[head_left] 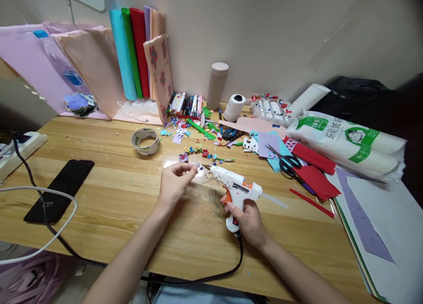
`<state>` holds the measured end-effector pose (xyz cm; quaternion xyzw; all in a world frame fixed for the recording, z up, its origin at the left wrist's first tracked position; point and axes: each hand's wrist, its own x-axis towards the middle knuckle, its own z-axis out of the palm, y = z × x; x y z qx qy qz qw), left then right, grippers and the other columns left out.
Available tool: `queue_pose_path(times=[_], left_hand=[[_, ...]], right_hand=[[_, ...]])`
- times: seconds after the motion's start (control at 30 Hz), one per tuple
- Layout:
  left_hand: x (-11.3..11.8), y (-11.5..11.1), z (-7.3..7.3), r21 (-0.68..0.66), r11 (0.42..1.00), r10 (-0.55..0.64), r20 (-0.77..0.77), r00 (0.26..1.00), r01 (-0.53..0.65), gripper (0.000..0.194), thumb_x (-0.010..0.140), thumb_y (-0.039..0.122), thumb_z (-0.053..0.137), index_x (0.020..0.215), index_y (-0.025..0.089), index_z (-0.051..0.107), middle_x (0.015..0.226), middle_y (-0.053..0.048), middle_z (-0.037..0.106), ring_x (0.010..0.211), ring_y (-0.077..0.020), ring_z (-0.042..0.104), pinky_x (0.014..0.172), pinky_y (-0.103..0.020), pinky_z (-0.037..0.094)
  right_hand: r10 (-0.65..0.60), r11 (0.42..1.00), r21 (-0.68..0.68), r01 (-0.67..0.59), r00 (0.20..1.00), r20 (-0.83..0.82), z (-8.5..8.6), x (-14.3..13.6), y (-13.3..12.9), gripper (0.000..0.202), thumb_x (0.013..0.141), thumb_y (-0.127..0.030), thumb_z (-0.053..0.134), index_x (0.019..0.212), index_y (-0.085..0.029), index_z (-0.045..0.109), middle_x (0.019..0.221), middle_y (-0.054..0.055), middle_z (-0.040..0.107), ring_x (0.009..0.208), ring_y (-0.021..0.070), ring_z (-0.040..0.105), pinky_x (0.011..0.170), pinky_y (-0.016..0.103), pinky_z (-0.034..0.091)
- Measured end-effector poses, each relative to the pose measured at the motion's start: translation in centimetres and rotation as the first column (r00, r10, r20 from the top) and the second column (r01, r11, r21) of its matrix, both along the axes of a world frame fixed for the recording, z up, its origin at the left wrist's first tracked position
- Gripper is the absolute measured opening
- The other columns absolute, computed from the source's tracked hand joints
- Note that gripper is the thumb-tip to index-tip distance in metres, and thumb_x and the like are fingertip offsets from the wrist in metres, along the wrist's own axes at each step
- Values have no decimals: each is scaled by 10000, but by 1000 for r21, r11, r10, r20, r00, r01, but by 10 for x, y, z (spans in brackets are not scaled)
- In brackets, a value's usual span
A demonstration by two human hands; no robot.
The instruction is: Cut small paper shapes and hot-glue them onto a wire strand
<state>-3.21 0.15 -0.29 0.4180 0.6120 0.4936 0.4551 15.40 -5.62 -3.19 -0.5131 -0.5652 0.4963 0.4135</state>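
My right hand (249,220) is wrapped round the handle of a white hot glue gun (231,178), fingers by its orange trigger. The gun's nozzle points left, close to the fingertips of my left hand (177,180). That hand is pinched on a tiny pale purple piece (197,166), perhaps paper; its shape is too small to make out. A glue stick (276,201) pokes out of the gun's back. Just beyond my left hand lies a string of small colourful paper flowers (205,153). The gun's black cord (240,255) hangs down over the table edge.
A tape roll (146,142) and a black phone (59,191) lie on the left. Black-handled scissors (290,164), red paper (319,181) and a plastic-wrapped pack (350,141) are on the right. Paper scraps, markers (187,105), a thread spool (234,108) and a tumbler (217,86) stand behind.
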Motion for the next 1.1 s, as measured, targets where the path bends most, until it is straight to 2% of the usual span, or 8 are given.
queue_pose_path(times=[0.47, 0.83, 0.97, 1.1], left_hand=[[-1, -1, -2, 23, 999, -39, -17, 999, 39, 225, 611, 330, 721, 691, 119, 709, 630, -50, 671, 562, -120, 555, 517, -207, 406], [-1, -3, 3, 5, 998, -57, -32, 998, 57, 231, 632, 333, 709, 703, 114, 701, 642, -48, 664, 576, -117, 537, 533, -210, 386], [-1, -4, 2, 23, 999, -48, -51, 998, 50, 221, 636, 331, 700, 704, 121, 703, 608, -29, 631, 556, -108, 499, 517, -210, 354], [-1, -5, 2, 65, 997, -34, -119, 992, 42, 193, 639, 318, 692, 691, 132, 703, 546, 4, 562, 497, -81, 395, 474, -206, 279]], right_hand=[[61, 997, 49, -62, 998, 24, 3, 2, 1, 194, 798, -321, 493, 696, -169, 561, 595, -9, 502, 545, 133, 470, 530, 233, 407], [45, 997, 56, -46, 999, 29, 5, 0, 1, 178, 775, -318, 497, 689, -169, 540, 605, -4, 510, 553, 137, 466, 536, 238, 400], [38, 998, 43, -39, 999, 36, 6, 1, 2, 184, 775, -328, 496, 692, -170, 538, 600, -5, 503, 545, 135, 462, 524, 235, 400], [34, 997, 65, -38, 998, 60, 8, 0, 3, 194, 782, -330, 489, 681, -172, 537, 592, -6, 490, 545, 134, 458, 526, 234, 405]])
